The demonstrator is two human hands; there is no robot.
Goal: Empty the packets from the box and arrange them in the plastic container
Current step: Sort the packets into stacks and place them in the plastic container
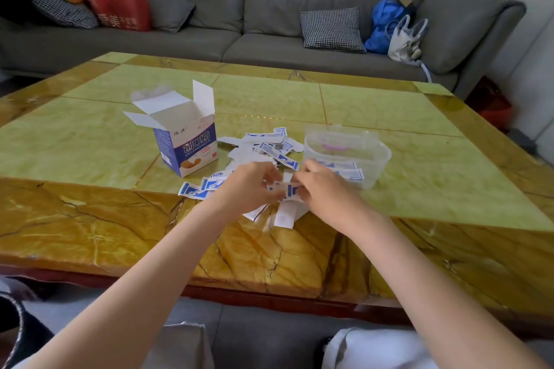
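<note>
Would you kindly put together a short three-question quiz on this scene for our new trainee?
1. True or false: the box stands upright with its flaps open.
2. Where is the plastic container relative to the box? A) to its right B) to its left C) on top of it
3. Fill in: the left hand and right hand together hold a small bunch of ____ above the table.

Key
1. True.
2. A.
3. Packets; more loose packets lie between box and container, and a few packets in the container show through its wall.
</note>
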